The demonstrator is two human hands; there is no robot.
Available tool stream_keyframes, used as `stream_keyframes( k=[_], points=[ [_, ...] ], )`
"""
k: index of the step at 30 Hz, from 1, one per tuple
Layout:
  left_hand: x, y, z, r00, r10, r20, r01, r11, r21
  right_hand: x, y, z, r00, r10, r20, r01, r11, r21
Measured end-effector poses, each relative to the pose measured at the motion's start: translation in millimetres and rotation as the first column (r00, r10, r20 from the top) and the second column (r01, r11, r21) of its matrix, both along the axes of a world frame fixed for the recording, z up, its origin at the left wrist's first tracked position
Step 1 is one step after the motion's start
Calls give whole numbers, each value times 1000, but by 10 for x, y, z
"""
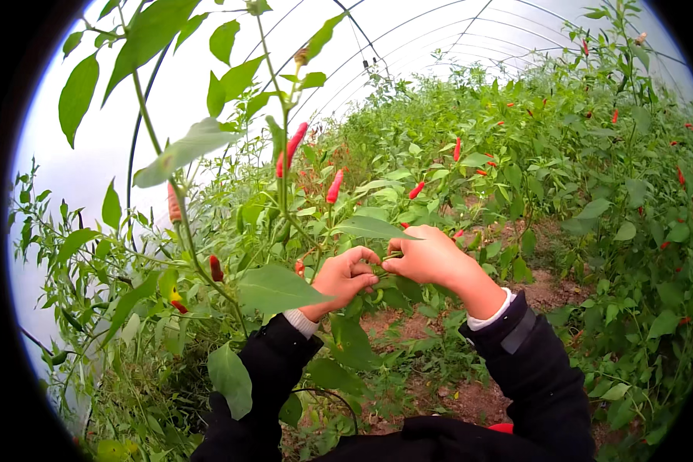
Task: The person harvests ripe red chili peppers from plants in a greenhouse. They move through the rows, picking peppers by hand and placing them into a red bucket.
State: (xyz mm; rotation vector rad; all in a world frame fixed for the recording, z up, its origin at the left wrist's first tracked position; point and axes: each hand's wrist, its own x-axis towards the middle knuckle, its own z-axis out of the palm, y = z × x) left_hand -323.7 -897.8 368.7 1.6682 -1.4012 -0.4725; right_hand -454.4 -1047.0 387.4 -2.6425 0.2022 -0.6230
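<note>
Both hands meet at a chili pepper plant in front of me. My left hand (346, 279) has its fingers curled close to a thin green stem (390, 256); whether it grips anything is unclear. My right hand (430, 257) pinches that stem between thumb and fingers, just right of the left fingertips. A broad green leaf (375, 227) reaches over toward the right hand. Above the hands, a red chili pepper (335, 186) stands upright, and a larger red chili (292, 149) is up to its left. A dark red chili (216, 269) grows on the stalk at the left.
Tall pepper stalks (193, 245) rise close by on the left. Dense pepper plants (629, 190) with scattered red chilies line the right. Reddish soil (479, 402) shows between the rows. Curved tunnel ribs (134, 150) support the pale greenhouse cover. A thin dark hoop (346, 402) arches low near my left sleeve.
</note>
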Motion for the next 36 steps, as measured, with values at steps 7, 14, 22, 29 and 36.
stream_keyframes(
  k=[7, 14, 22, 29, 36],
  points=[
    [-41, -9, -29, 996, 58, 74, -55, 998, -39, 126, 235, -419, 957, -70, 282, 111, 985, -131],
    [-5, -240, -197, 999, 29, 30, -26, 995, -91, 50, 415, -542, 926, -318, 201, 339, 937, -80],
    [153, -615, -603, 923, 107, 371, -10, 967, -256, -261, 260, -619, 947, -320, 42, 318, 947, 33],
    [359, -751, -880, 797, -15, 604, 142, 976, -164, -889, 526, -362, 740, -355, 571, 11, 855, 518],
    [-146, -764, -792, 697, -118, 707, -102, 960, 262, -1071, 296, 158, 426, -444, 788, -113, 839, 533]
  ],
)
